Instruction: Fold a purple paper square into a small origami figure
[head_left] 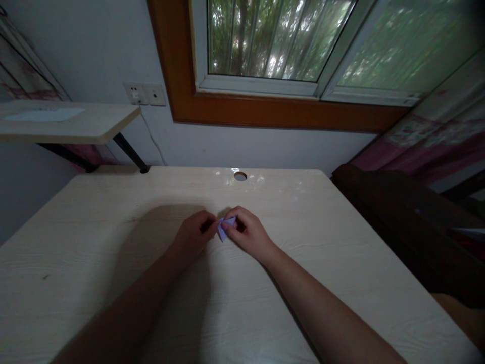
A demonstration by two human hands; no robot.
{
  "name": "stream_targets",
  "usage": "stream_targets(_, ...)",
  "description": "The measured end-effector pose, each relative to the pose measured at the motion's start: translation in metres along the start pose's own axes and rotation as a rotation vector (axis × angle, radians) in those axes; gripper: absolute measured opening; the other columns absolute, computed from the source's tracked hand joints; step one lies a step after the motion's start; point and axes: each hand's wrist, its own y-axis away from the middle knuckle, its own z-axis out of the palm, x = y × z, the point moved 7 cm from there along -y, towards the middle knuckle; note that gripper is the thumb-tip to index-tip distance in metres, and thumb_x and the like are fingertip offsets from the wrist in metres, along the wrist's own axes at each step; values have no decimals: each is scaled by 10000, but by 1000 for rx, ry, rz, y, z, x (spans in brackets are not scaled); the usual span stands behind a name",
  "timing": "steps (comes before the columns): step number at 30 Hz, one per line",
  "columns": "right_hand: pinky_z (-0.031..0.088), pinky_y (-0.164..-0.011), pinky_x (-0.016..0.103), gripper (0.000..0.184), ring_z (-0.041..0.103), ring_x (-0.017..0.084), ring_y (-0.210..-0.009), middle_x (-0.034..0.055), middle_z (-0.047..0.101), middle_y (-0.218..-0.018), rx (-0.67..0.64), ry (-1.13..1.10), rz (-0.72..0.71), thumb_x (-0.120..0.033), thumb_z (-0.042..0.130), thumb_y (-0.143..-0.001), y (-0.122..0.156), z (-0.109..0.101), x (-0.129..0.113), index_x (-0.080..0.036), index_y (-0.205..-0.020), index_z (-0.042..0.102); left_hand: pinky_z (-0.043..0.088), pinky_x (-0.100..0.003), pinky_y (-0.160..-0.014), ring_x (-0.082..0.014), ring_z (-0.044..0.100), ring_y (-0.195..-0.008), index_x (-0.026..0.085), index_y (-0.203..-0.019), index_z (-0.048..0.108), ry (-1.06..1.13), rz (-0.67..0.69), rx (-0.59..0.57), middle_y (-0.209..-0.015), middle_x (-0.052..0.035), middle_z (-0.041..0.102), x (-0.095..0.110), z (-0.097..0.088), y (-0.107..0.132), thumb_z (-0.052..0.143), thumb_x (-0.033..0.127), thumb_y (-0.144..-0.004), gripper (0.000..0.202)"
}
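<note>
A small folded piece of pale purple paper [224, 228] sits at the middle of the light wooden desk [113, 242]. My left hand [195, 233] pinches its left side, fingers curled closed. My right hand [246, 231] grips its right side, thumb and fingers pressed together on the paper. Both hands rest low on the desk top and meet at the paper. Most of the paper is hidden by my fingers.
A round cable hole [240, 176] lies in the desk near its far edge. A raised side shelf [68, 121] stands at the back left, below wall sockets [146, 94]. A window [280, 45] is behind. Dark furniture [409, 222] borders the desk's right side.
</note>
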Motion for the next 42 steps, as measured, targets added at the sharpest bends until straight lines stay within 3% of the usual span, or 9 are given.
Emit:
stream_targets(8,460,-712,285,95,597,157,-812,40,628,-875,48,-98,-32,-269,647,-887,-3,-4,0,-205,-815,644,448,-251,-666,-139,577,-711,187,-834,642,-49,113,44,-777,-9,622,7,-2,1,583,347,-889,180)
stream_targets(26,454,-701,281,116,597,152,-781,32,636,-828,72,-115,14,-273,649,-881,-3,-5,5,-196,-797,670,512,-271,-691,-177,671,-783,199,-936,692,63,-11,-13,-846,-38,723,-8,3,2,612,434,-863,259)
stream_targets(42,444,-705,276,136,591,144,-764,21,635,-800,55,-77,25,-294,644,-893,-2,-4,6,-197,-800,664,517,-266,-690,-176,680,-777,202,-960,700,39,-33,-16,-836,-35,732,-5,4,2,596,426,-876,260)
